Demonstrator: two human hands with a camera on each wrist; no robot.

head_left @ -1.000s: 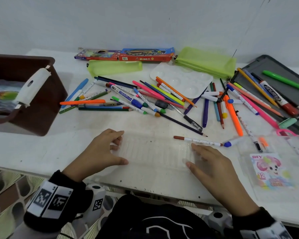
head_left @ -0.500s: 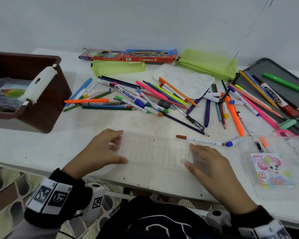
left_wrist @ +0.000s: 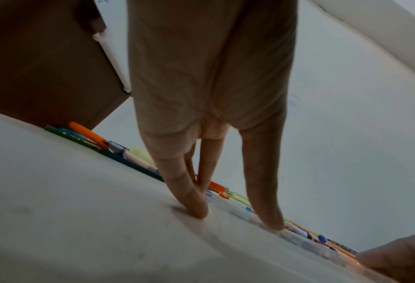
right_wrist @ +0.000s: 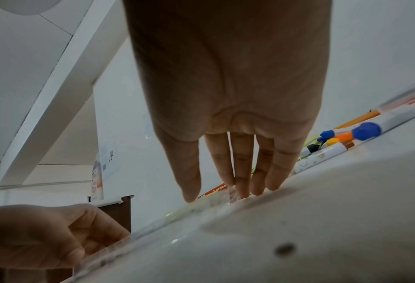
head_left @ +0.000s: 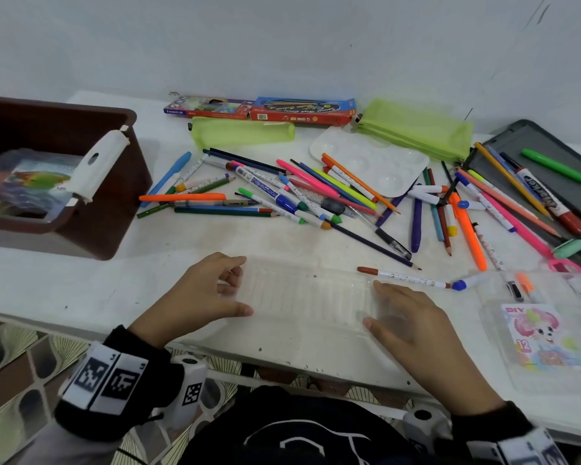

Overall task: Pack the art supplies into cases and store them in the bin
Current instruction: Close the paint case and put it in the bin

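A clear ribbed plastic case (head_left: 309, 297) lies flat on the white table (head_left: 64, 290) near its front edge. My left hand (head_left: 245, 285) grips its left end, thumb on the near edge and fingers curled at the far edge. My right hand (head_left: 371, 303) rests on the right end with straight fingers, their tips on the plastic (right_wrist: 230, 193). Behind the case lie several loose pens, markers and pencils (head_left: 282, 193). A brown-capped marker (head_left: 403, 275) lies just past my right fingertips. The brown bin (head_left: 128, 115) stands at the left and holds a clear packet.
A second clear case with a DIY sticker (head_left: 544, 337) sits at the right. A grey case (head_left: 544, 142) with markers lies at the back right. Two green mesh pouches (head_left: 242, 132), a white palette (head_left: 369, 159) and pencil boxes (head_left: 302, 110) line the back.
Both hands stay at the ends of the clear case. Only the view has shifted slightly.
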